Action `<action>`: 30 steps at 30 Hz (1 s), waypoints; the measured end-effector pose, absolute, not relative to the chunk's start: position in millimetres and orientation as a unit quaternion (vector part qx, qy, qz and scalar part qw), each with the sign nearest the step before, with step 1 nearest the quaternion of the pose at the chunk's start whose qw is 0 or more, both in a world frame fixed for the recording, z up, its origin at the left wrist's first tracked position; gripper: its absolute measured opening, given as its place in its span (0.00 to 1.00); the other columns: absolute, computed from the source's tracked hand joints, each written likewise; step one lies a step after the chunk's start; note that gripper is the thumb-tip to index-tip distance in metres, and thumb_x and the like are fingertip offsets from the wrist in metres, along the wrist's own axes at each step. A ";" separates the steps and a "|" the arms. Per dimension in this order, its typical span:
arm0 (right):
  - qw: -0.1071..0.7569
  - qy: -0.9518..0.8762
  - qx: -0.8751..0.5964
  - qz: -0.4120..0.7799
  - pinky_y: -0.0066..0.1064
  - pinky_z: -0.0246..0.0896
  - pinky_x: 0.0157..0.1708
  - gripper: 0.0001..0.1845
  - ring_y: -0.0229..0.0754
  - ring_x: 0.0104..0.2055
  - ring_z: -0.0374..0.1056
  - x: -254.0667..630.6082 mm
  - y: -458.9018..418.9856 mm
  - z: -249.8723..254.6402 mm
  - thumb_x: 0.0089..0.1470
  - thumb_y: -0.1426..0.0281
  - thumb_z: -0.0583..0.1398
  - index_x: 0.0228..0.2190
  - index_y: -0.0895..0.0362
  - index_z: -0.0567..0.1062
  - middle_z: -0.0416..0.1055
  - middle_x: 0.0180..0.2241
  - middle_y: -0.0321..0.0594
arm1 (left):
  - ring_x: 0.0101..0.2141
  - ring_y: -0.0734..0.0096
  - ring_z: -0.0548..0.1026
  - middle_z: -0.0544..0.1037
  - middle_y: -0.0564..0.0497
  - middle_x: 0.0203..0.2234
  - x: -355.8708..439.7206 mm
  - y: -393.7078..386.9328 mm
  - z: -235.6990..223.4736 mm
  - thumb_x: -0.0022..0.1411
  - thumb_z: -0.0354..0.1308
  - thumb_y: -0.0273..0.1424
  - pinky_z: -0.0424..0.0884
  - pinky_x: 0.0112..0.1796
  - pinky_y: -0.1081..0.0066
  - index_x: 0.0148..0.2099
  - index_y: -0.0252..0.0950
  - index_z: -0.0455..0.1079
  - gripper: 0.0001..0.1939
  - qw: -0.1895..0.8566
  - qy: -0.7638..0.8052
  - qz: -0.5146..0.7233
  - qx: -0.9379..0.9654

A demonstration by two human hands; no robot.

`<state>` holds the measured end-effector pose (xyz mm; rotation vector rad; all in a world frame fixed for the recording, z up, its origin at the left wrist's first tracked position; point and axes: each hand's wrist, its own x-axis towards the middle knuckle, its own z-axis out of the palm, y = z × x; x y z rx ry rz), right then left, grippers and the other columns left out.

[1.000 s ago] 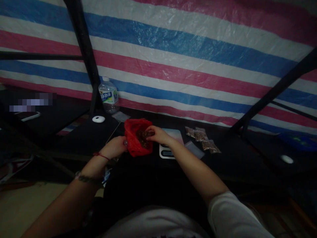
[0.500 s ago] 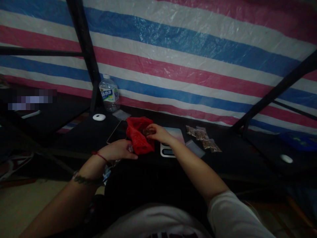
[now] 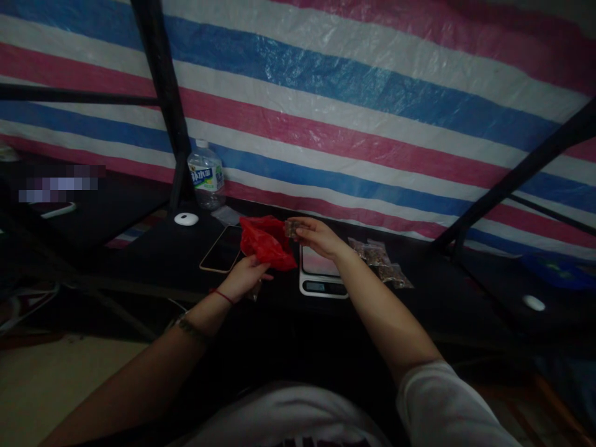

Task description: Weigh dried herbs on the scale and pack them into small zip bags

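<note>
Pinching an apparent brown-filled sachet (image 3: 292, 229) in my right hand (image 3: 319, 236), beside the red plastic bag (image 3: 264, 242) my left hand (image 3: 244, 275) grips, near the digital scale (image 3: 320, 264), from here I judge it a taking-out step, next needing a steady pinch.

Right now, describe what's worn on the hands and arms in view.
Both hands are ungloved. Past the left hand, a thin red cord circles the wrist, with a darker bracelet farther up, its details too dim to tell. Beyond the right hand, a short pale sleeve covers the upper arm.
</note>
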<state>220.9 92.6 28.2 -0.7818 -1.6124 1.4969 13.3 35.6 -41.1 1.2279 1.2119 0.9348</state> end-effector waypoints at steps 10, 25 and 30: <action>0.337 -0.733 -0.349 0.477 0.34 0.65 0.45 0.23 0.39 0.42 0.70 213.4 94.2 -4.4 0.41 0.79 0.64 0.43 0.58 0.72 0.74 0.42 0.42 | 0.25 0.70 0.75 0.78 0.49 0.28 -47.6 32.1 -15.6 0.48 0.62 0.45 0.67 0.26 0.74 0.32 0.33 0.73 0.19 0.516 0.470 0.154 0.699; 0.279 -0.803 -0.417 0.322 0.33 0.64 0.44 0.25 0.41 0.42 0.70 197.9 83.0 -22.0 0.43 0.78 0.64 0.46 0.56 0.71 0.74 0.42 0.39 | 0.21 0.71 0.70 0.73 0.54 0.18 -57.7 36.3 -9.9 0.47 0.55 0.37 0.62 0.22 0.74 0.25 0.36 0.68 0.09 0.409 0.582 0.153 0.686; 0.252 -0.824 -0.456 0.222 0.36 0.64 0.44 0.22 0.45 0.42 0.70 195.2 95.2 -18.7 0.42 0.80 0.63 0.43 0.59 0.73 0.74 0.42 0.43 | 0.30 0.61 0.76 0.79 0.46 0.29 -56.2 44.2 -10.0 0.50 0.56 0.44 0.65 0.28 0.70 0.37 0.35 0.70 0.18 0.232 0.651 0.130 0.711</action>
